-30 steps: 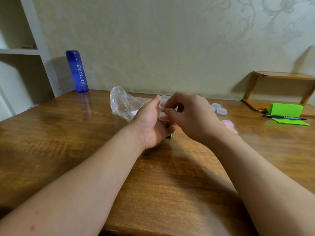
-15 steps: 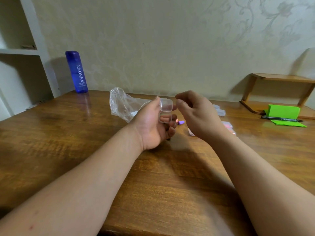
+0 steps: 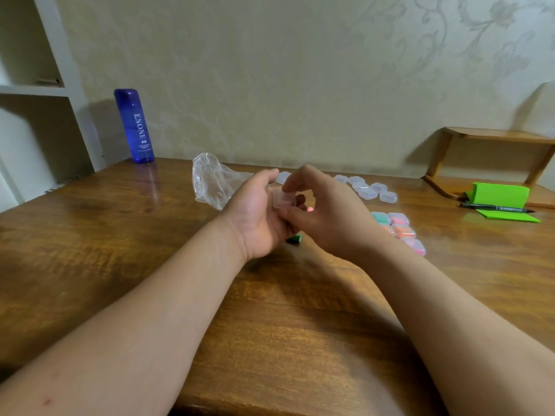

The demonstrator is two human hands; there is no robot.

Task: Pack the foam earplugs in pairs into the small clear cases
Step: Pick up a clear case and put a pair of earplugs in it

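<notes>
One clear case [image 3: 282, 201] held in left hand [image 3: 255, 219], pinched by right hand [image 3: 335, 219] fingers [image 3: 295, 178].

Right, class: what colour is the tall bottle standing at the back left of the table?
The bottle is deep blue with white lettering; the head view shows it.

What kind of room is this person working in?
Likely a home room or study: a wooden table against floral wallpaper, a white wall shelf, and green notepaper with a pen.
</notes>
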